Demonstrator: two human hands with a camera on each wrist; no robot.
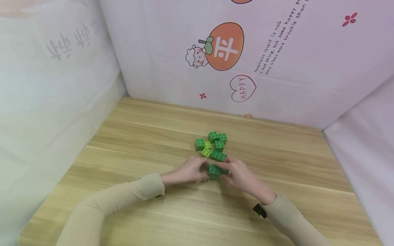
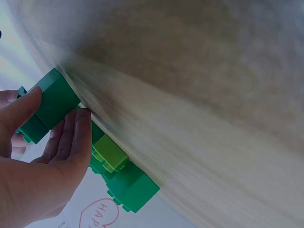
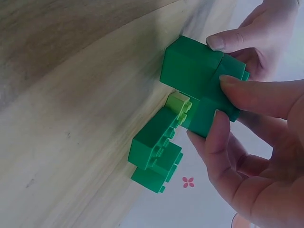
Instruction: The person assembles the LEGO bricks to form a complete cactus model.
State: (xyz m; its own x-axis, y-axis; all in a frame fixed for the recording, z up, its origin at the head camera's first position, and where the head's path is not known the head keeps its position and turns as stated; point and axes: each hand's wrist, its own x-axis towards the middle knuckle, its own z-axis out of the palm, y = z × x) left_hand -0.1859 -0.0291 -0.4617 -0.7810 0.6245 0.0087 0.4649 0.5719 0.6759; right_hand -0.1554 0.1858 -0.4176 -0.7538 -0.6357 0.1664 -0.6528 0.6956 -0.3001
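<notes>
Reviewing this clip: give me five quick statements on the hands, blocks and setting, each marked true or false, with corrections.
1. The left grip and right grip both hold green blocks. True.
2. Every block shown is the same shade. False: two lime blocks sit among darker ones.
3. In the head view, the loose blocks lie beyond the held ones. True.
4. The sleeves are black. False: they are beige.
5. The tabletop is plain white. False: it has a wood grain.
</notes>
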